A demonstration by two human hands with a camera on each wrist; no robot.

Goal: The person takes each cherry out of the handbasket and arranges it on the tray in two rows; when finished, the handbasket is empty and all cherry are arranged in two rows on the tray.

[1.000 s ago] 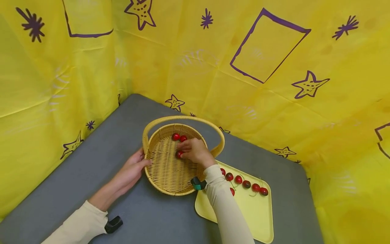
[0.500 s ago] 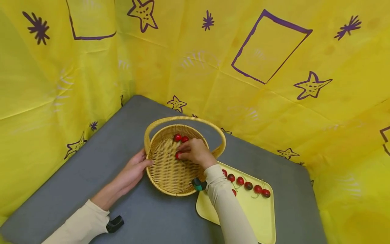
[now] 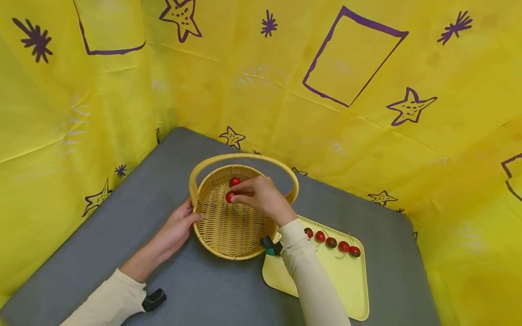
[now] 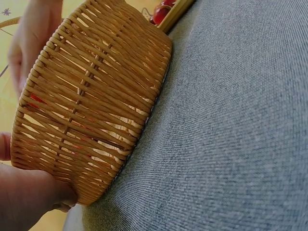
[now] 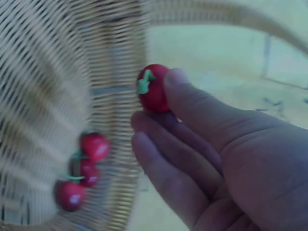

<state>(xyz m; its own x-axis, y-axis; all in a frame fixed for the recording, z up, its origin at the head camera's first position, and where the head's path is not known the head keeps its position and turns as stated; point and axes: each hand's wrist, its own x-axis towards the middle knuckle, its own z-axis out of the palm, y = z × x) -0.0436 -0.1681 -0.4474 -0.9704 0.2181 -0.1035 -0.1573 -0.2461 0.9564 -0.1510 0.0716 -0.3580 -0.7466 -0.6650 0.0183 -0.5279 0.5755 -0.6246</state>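
Observation:
A round wicker basket (image 3: 224,231) with an arched handle (image 3: 244,156) stands on the grey surface. My left hand (image 3: 177,228) grips its left rim, thumb over the edge, fingers against the outer wall. My right hand (image 3: 265,199) pinches a red cherry (image 5: 155,89) with a green stem between thumb and fingers, over the basket's inside in the head view. Deeper in the basket, three cherries (image 5: 89,172) lie together in the right wrist view. From the head, only one of these cherries (image 3: 234,181) shows; the right hand hides the others.
A pale yellow tray (image 3: 338,290) lies to the right, partly under the right forearm, with several stemmed cherries (image 3: 331,242) in a row. Yellow cloth with purple drawings (image 3: 265,104) hangs behind the grey surface (image 3: 195,294).
My right hand, with the cherry pinched in it, has shifted up and left in the head view, covering one cherry seen before. The left hand stays on the rim.

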